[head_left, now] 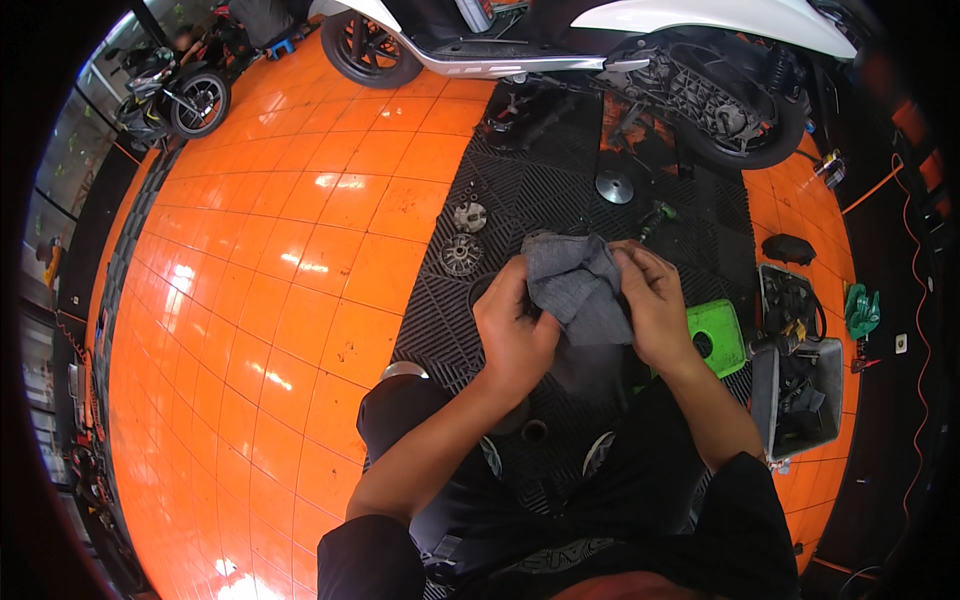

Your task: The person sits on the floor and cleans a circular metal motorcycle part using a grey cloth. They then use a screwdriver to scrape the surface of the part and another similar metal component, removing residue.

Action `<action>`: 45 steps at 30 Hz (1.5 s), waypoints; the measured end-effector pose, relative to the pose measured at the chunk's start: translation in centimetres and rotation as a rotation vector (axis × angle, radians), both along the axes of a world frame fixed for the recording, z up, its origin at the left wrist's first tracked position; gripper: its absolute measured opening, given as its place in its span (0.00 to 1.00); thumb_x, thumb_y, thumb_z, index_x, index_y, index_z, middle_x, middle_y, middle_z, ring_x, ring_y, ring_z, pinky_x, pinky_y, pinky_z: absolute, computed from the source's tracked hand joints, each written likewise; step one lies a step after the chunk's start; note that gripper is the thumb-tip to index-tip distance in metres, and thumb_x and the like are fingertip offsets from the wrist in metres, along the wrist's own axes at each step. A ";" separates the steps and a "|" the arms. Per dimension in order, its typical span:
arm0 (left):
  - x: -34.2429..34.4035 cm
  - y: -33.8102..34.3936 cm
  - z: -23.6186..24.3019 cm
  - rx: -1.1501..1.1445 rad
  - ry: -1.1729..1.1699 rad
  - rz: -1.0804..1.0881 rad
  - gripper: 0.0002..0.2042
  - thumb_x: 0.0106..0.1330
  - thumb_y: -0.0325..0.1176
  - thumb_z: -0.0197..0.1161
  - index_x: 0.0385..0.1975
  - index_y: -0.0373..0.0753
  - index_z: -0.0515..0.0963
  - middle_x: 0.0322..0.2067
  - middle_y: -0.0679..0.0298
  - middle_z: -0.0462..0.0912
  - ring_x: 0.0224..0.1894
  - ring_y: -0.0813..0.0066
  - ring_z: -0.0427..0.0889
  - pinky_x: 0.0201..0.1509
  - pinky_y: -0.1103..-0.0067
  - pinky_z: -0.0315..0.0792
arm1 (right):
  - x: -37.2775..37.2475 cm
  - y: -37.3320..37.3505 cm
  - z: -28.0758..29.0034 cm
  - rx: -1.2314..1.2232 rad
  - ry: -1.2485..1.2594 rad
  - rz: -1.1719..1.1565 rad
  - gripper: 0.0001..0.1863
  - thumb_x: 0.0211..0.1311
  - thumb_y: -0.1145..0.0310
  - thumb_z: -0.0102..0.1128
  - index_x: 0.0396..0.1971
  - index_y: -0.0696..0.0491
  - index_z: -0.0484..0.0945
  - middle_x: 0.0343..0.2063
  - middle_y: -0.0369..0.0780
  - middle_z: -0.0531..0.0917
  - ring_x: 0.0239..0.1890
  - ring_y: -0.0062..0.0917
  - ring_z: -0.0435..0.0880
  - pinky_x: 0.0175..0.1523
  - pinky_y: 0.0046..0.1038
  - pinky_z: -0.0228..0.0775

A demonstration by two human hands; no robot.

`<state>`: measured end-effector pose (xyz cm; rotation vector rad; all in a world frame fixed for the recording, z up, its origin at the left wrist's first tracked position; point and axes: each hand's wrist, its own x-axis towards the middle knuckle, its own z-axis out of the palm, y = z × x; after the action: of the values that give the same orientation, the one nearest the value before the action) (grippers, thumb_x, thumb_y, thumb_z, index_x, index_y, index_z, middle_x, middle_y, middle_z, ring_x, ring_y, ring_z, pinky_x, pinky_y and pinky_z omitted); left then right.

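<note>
While seen from above, near to far:

Forearms: both bare, coming up from the lower edge out of black sleeves, bent inward so that the hands meet at the middle.

Left hand (513,330): clenched on the left edge of the grey cloth (578,288), fingers curled in, thumb side pressed against the fabric.

Right hand (652,305): grasping the right edge of the same cloth, fingers bent over its top, wrist turned inward.

Grey cloth: crumpled, held between both hands, above the black grid mat (545,200), not touching it.

Green box (718,335): flat, bright green, square with rounded corners, a dark round hole in it, just beside the right wrist on the mat.

Grey tray (798,385): open metal box with dark tools inside, to the right of the green box.

Round metal parts (462,253): two toothed discs on the mat's left edge, beyond the left hand.

Grey disc (614,186): small, round, farther on the mat.

Orange tiled floor (290,260): glossy, to the left of the mat.

White scooter (640,50): far end, standing across the mat, rear wheel at right.

Dark scooter (180,95): far left, well apart.
</note>
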<state>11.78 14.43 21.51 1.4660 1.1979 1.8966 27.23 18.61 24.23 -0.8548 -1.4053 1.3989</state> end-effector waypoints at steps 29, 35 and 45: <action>0.0 -0.7 0.3 -0.099 -0.130 -0.179 0.14 0.60 0.26 0.67 0.43 0.31 0.73 0.42 0.60 0.80 0.46 0.74 0.79 0.52 0.78 0.72 | 0.4 -0.4 2.3 -0.087 -0.054 0.072 0.11 0.59 0.74 0.64 0.41 0.61 0.80 0.37 0.35 0.82 0.41 0.15 0.78 0.48 0.20 0.70; 0.5 -0.5 0.2 -0.077 -0.186 -0.159 0.13 0.55 0.19 0.63 0.40 0.31 0.75 0.37 0.60 0.82 0.40 0.75 0.81 0.46 0.80 0.74 | 0.2 -0.3 2.2 -0.169 -0.006 0.132 0.10 0.61 0.71 0.63 0.40 0.60 0.80 0.36 0.34 0.82 0.41 0.15 0.77 0.48 0.20 0.70; 1.1 -0.7 1.2 -0.174 -0.274 -0.167 0.11 0.60 0.18 0.60 0.43 0.29 0.76 0.38 0.61 0.83 0.42 0.77 0.81 0.48 0.81 0.74 | -0.8 -0.8 1.9 -0.056 -0.058 -0.045 0.11 0.64 0.70 0.60 0.42 0.61 0.80 0.39 0.38 0.82 0.43 0.19 0.78 0.53 0.22 0.68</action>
<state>12.85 13.77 22.72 1.1350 1.0483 1.7643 26.43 17.77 26.14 -0.9644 -1.3876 1.3948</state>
